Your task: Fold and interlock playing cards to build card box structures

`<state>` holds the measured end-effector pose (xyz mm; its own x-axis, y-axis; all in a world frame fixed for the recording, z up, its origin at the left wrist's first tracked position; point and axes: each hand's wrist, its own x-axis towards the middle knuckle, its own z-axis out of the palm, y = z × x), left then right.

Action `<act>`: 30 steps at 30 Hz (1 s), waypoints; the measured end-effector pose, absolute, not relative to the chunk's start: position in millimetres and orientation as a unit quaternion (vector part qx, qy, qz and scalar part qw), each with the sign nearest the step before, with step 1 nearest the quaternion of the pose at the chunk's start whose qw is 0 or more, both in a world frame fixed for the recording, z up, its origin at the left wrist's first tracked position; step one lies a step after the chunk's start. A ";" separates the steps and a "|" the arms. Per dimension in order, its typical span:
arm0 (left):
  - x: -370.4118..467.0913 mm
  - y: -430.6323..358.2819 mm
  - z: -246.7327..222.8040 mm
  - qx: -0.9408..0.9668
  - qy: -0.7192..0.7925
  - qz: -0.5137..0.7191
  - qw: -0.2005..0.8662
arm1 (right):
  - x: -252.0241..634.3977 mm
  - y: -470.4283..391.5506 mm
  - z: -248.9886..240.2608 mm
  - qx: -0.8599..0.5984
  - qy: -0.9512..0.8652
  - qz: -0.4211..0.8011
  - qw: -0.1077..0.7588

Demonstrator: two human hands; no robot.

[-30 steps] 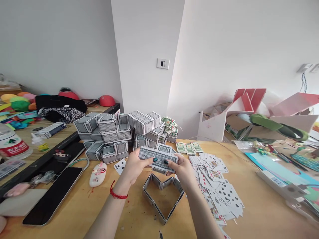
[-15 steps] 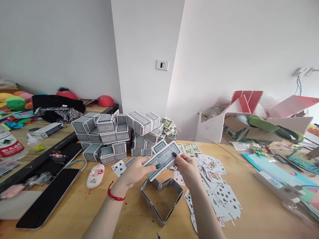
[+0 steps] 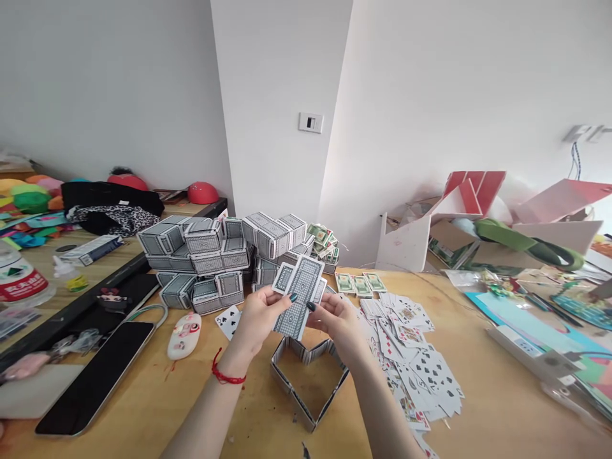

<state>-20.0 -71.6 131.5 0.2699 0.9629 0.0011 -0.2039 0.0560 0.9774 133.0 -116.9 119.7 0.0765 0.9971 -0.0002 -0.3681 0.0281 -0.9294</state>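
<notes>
Several playing cards (image 3: 302,290), grey patterned backs toward me, overlap crosswise between my two hands. My left hand (image 3: 262,315), a red bracelet at its wrist, pinches their left side with the thumb on top. The right side is gripped by my right hand (image 3: 336,319), its thumb on the card faces turned to me. Below the hands, a heart-shaped ring of folded cards (image 3: 297,395) stands on the wooden table (image 3: 258,417). Behind them are stacked blocks of folded grey cards (image 3: 205,261). Loose face-up cards (image 3: 430,376) spread to the right.
A white mouse (image 3: 184,336) and a black phone (image 3: 95,382) lie at the left. Small green-and-white card packets (image 3: 359,285) rest behind the hands. A white power strip (image 3: 530,350) and an open box (image 3: 406,245) are at the right.
The held cards have turned more upright and shifted slightly left. My right hand has moved left and lower, closer to my left hand.
</notes>
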 end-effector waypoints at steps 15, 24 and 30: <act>-25.1 -69.2 134.4 0.470 0.363 0.486 0.641 | 126.7 -117.5 116.0 -0.451 -0.438 0.554 0.545; -56.2 -57.1 140.8 0.461 0.385 0.521 0.607 | 165.2 -101.0 100.0 -0.562 -0.472 0.431 0.526; -75.2 -48.8 138.6 0.444 0.429 0.548 0.565 | 185.5 -64.2 80.1 -0.719 -0.579 0.257 0.286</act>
